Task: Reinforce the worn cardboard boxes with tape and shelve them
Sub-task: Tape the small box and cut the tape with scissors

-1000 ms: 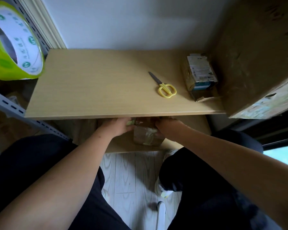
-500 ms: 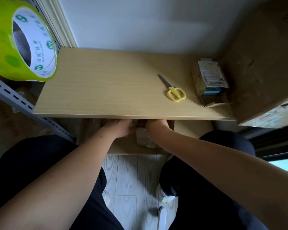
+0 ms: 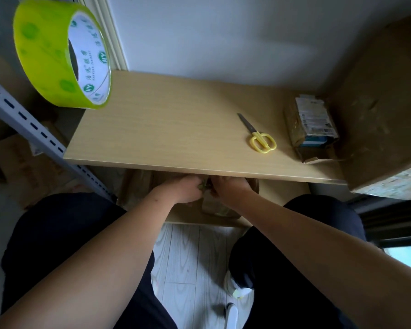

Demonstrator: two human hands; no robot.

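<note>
A small worn cardboard box (image 3: 220, 208) wrapped in clear tape stands on the lower shelf (image 3: 188, 216), mostly hidden under the upper shelf board (image 3: 164, 129). My left hand (image 3: 185, 189) and my right hand (image 3: 233, 189) meet at the box's top, fingers curled on it, with a bit of green showing between them. The board's edge hides the fingertips. A green tape roll (image 3: 57, 55) sits high at the left on the rack. Yellow-handled scissors (image 3: 261, 138) lie on the upper board.
A small labelled carton (image 3: 313, 125) and a large cardboard box (image 3: 384, 103) stand at the board's right end. A slotted grey metal upright (image 3: 33, 134) runs down the left. Another brown box (image 3: 135, 184) sits under the board, left of my hands. My knees flank the pale floor.
My hands have come closer together on top of the small box and reached further under the board. Less of the box shows than before.
</note>
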